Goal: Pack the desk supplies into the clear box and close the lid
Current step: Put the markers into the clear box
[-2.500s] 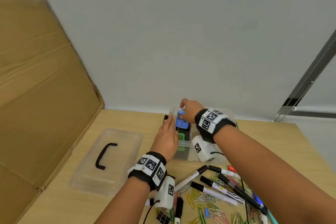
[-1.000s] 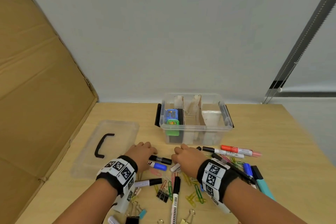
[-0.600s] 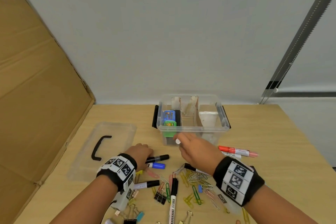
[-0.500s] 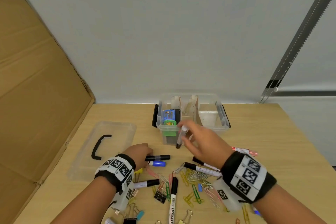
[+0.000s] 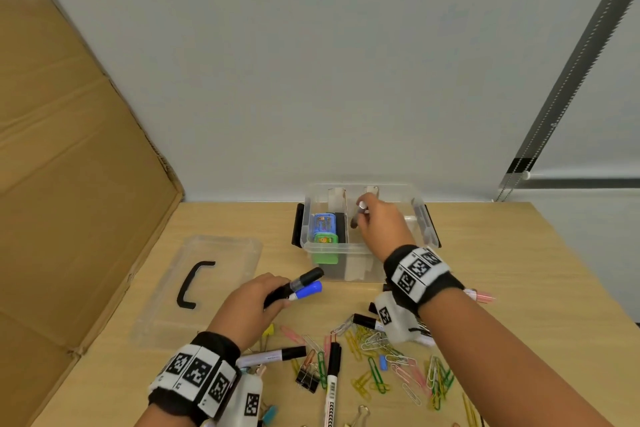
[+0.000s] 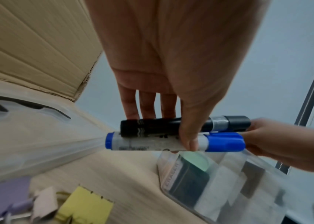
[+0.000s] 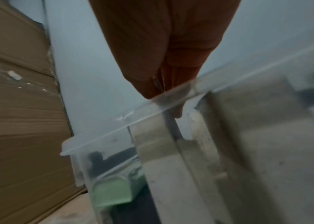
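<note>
The clear box (image 5: pixel 325 247) stands at the back of the desk with cardboard dividers inside; a blue and a green item (image 5: pixel 325 229) lie in its left compartment. My right hand (image 5: pixel 363 216) hovers over the middle compartment and pinches a black-capped marker (image 5: pixel 357 217), tip down. In the right wrist view the marker (image 7: pixel 173 128) dips behind the box rim (image 7: pixel 133 121). My left hand (image 5: pixel 277 295) is lifted in front of the box, gripping a black marker (image 6: pixel 161 125) and a blue-capped marker (image 6: pixel 152 141) together. The clear lid (image 5: pixel 221 253) with its black handle lies flat to the left.
Several markers (image 5: pixel 330 378), coloured paper clips (image 5: pixel 377 371) and binder clips (image 5: pixel 306 380) are scattered across the front of the desk. A red marker (image 5: pixel 479 295) lies at the right. A cardboard panel (image 5: pixel 69 184) walls off the left side; a grey wall stands behind.
My right hand picked a marker off the desk and carried it up over the box's middle compartment. My left hand took hold of the black and blue markers and lifted them.
</note>
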### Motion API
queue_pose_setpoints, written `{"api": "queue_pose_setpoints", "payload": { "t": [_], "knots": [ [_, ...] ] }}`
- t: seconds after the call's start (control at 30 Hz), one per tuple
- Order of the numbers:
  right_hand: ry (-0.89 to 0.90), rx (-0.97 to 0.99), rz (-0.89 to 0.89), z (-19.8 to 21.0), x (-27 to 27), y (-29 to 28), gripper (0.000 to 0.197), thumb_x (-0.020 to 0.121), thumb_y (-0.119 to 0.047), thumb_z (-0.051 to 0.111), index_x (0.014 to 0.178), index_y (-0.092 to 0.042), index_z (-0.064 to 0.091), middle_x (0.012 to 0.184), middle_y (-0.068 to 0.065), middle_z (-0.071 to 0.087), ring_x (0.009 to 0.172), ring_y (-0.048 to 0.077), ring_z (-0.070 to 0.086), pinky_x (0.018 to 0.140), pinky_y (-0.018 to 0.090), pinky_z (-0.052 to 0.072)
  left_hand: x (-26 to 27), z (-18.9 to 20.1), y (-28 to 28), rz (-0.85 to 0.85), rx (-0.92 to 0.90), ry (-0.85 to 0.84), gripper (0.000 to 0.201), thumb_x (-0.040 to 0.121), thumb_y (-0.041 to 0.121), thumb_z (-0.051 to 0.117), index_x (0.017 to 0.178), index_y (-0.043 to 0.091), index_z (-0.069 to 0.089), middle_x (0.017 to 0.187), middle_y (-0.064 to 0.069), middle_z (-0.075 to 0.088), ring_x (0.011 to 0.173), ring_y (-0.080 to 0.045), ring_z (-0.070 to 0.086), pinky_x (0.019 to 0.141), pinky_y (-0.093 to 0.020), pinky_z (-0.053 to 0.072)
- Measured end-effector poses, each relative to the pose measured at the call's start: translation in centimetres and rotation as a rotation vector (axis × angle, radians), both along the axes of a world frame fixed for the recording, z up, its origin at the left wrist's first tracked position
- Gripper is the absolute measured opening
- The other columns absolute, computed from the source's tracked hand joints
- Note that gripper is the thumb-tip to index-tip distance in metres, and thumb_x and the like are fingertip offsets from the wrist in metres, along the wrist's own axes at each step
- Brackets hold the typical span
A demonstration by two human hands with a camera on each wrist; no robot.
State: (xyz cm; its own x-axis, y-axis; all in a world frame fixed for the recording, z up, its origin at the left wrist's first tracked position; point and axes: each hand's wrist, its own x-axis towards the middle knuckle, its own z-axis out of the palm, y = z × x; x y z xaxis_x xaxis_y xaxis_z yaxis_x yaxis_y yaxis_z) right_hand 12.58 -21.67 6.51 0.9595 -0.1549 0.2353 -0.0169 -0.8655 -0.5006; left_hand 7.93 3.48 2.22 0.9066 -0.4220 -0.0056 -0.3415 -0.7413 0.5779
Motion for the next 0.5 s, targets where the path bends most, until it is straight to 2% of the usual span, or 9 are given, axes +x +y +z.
{"api": "queue_pose_setpoints", "payload": {
  "t": [0.13, 0.2, 0.27, 0.3, 0.37, 0.43, 0.5],
  "knots": [
    [0.317, 0.016, 0.106, -0.7, 0.9, 0.6, 0.027, 0.097, -0.016, 0.036, 0.090, -0.006, 0.061, 0.081, 0.009, 0.058, 0.079, 0.026, 0.060, 0.067, 0.028, 0.042, -0.4, 0.3, 0.7, 0.047, -0.101, -0.010, 0.020, 0.091, 0.026, 0.060, 0.109, 0.031, 0.062, 0.095, 0.012, 0.063, 0.088, -0.004, 0.059, 0.084, -0.031, 0.051],
    [0.274, 0.040, 0.150, -0.5, 0.2, 0.3, 0.030, 0.096, -0.018, 0.036, 0.084, -0.007, 0.061, 0.082, 0.008, 0.061, 0.079, 0.025, 0.059, 0.068, 0.027, 0.044, -0.6, 0.5, 1.1, 0.073, -0.167, 0.006, 0.021, 0.090, 0.026, 0.061, 0.109, 0.035, 0.061, 0.097, 0.015, 0.064, 0.090, -0.001, 0.060, 0.086, -0.030, 0.052],
    [0.090, 0.061, 0.139, -0.3, -1.1, -0.2, 0.028, 0.096, -0.018, 0.038, 0.100, -0.009, 0.064, 0.102, 0.004, 0.065, 0.092, 0.018, 0.060, 0.080, 0.025, 0.047, -0.7, 0.7, 1.3, 0.104, -0.256, 0.032, 0.023, 0.089, 0.027, 0.063, 0.109, 0.039, 0.061, 0.097, 0.017, 0.067, 0.092, 0.001, 0.062, 0.086, -0.028, 0.053],
    [-0.005, 0.083, 0.133, -0.2, -2.0, -0.3, 0.028, 0.096, -0.017, 0.040, 0.110, -0.010, 0.063, 0.112, 0.000, 0.061, 0.099, 0.012, 0.058, 0.086, 0.021, 0.044, -0.8, 0.9, 1.2, 0.121, -0.303, 0.047, 0.023, 0.089, 0.027, 0.063, 0.107, 0.040, 0.062, 0.095, 0.017, 0.069, 0.091, 0.000, 0.063, 0.084, -0.028, 0.054],
    [-0.137, 0.107, 0.181, 0.1, -4.0, 0.2, 0.029, 0.095, -0.015, 0.043, 0.121, -0.016, 0.058, 0.120, -0.008, 0.055, 0.104, 0.003, 0.052, 0.092, 0.015, 0.041, -0.8, 1.6, 0.5, 0.138, -0.397, 0.069, 0.020, 0.088, 0.026, 0.064, 0.102, 0.040, 0.063, 0.091, 0.015, 0.071, 0.090, -0.001, 0.065, 0.078, -0.026, 0.055],
    [-0.162, 0.066, 0.294, -0.2, -6.0, 1.1, 0.029, 0.095, -0.017, 0.044, 0.121, -0.020, 0.056, 0.121, -0.010, 0.054, 0.104, -0.001, 0.052, 0.096, 0.016, 0.043, -0.7, 2.5, -0.8, 0.126, -0.505, 0.084, 0.018, 0.088, 0.024, 0.064, 0.102, 0.035, 0.065, 0.094, 0.013, 0.072, 0.094, -0.003, 0.065, 0.078, -0.021, 0.053],
    [-0.101, 0.039, 0.432, -1.0, -7.6, 2.2, 0.032, 0.095, -0.024, 0.044, 0.127, -0.022, 0.052, 0.124, -0.010, 0.053, 0.106, -0.003, 0.050, 0.098, 0.019, 0.044, -0.9, 3.5, -2.4, 0.108, -0.639, 0.114, 0.020, 0.088, 0.019, 0.064, 0.106, 0.028, 0.066, 0.101, 0.011, 0.072, 0.099, -0.004, 0.065, 0.082, -0.014, 0.050]
  ]
}}
